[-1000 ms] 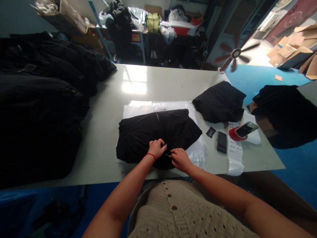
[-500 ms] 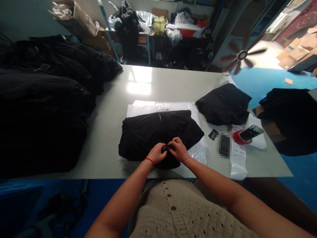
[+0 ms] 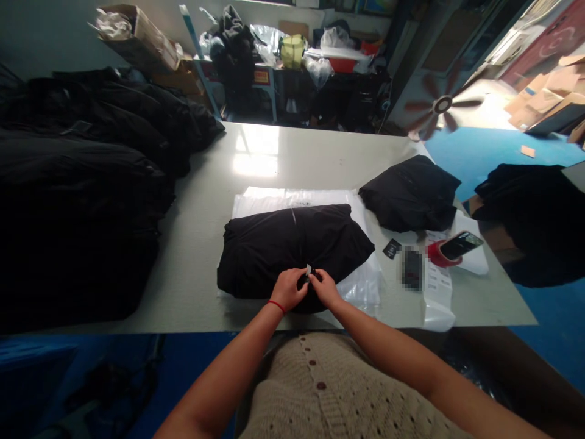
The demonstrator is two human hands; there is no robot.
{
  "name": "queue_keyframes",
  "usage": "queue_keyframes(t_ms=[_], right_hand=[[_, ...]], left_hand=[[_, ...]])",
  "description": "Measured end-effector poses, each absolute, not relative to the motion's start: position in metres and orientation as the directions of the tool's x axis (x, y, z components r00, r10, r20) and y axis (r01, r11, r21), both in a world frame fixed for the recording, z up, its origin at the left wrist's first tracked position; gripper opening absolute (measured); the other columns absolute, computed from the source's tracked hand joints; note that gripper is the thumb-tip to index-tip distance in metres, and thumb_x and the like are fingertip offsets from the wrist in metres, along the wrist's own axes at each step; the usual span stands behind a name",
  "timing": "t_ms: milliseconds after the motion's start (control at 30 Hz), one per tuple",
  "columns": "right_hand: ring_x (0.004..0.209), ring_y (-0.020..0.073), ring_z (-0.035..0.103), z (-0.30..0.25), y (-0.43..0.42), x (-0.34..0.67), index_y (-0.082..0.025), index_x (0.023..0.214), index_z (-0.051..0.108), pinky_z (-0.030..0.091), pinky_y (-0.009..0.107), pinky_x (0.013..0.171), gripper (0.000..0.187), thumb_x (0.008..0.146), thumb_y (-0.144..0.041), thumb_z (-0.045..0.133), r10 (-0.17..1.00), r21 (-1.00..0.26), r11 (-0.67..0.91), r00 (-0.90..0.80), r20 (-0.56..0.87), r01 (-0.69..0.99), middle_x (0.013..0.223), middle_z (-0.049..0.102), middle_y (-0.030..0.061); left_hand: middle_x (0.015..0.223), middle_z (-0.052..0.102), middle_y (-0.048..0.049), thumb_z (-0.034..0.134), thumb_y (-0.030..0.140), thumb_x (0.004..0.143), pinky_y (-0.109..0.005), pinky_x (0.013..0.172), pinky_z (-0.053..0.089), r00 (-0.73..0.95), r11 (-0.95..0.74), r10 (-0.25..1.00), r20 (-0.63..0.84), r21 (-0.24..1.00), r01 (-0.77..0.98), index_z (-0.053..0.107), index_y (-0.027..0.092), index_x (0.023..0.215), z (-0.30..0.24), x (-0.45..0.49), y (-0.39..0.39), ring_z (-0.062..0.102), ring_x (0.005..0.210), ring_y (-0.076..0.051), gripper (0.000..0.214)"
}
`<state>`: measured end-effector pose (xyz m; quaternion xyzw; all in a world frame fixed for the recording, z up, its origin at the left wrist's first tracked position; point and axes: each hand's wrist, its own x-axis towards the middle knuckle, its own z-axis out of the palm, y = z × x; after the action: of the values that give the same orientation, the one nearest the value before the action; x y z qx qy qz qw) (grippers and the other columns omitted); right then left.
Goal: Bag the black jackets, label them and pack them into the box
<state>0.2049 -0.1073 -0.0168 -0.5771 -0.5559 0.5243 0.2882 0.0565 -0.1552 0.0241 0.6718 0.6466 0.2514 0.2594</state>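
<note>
A folded black jacket (image 3: 260, 244) lies across a stack of clear plastic bags (image 3: 269, 198) near the front edge of the table. Over its near edge, my left hand (image 3: 289, 288) is closed in a pinch on a small black-and-white label (image 3: 309, 269). From the other side, the fingers of my right hand (image 3: 323, 286) are pinched on the same label, almost touching the left ones. The lettering is too small to read, and the fingertips partly cover the label.
A tall heap of black garments (image 3: 82, 231) fills the left side. On the right lie another folded black garment (image 3: 411, 192), a black card (image 3: 392, 248), a strip of label stickers (image 3: 439, 305) and a phone (image 3: 461, 245) in a red holder (image 3: 441, 256). A fan (image 3: 442, 105) stands beyond.
Both hands have shifted slightly down while staying at the jacket's near edge. The right fingers have come down closer to the left ones, and a white part of the label now shows between them.
</note>
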Motion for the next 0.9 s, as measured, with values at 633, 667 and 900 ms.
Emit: queue_keyframes(t_ms=[633,667,900], right_hand=[[0.075,0.0176,0.058,0.058,-0.034,0.206,-0.019,0.076,0.065,0.046,0.028,0.075,0.036,0.074,-0.055,0.065,0.974,-0.972,0.082,-0.226,0.031,0.220,0.076,0.064,0.0007],[0.074,0.0172,0.057,0.060,-0.029,0.203,-0.019,0.076,0.065,0.046,0.028,0.075,0.035,0.074,-0.054,0.067,0.971,-0.973,0.092,-0.235,0.041,0.210,0.075,0.064,0.0004],[0.071,0.0157,0.056,0.066,-0.014,0.196,-0.019,0.074,0.065,0.045,0.027,0.070,0.032,0.073,-0.051,0.068,0.942,-0.971,0.134,-0.329,0.063,0.199,0.073,0.063,-0.0004]], left_hand=[[0.098,0.074,-0.0052,0.043,0.038,0.090,-0.028,0.083,0.045,-0.118,0.272,0.932,-0.342,0.447,0.852,0.072,0.025,0.097,0.032,-0.002,-0.072,0.066,0.092,-0.020,0.031],[0.099,0.074,-0.0054,0.044,0.038,0.090,-0.028,0.082,0.045,-0.120,0.286,0.926,-0.357,0.458,0.842,0.072,0.025,0.096,0.031,-0.004,-0.069,0.066,0.092,-0.020,0.031],[0.102,0.074,-0.0059,0.046,0.037,0.089,-0.028,0.084,0.045,-0.137,0.325,0.912,-0.386,0.480,0.815,0.072,0.025,0.100,0.027,-0.004,-0.064,0.066,0.095,-0.021,0.031]])
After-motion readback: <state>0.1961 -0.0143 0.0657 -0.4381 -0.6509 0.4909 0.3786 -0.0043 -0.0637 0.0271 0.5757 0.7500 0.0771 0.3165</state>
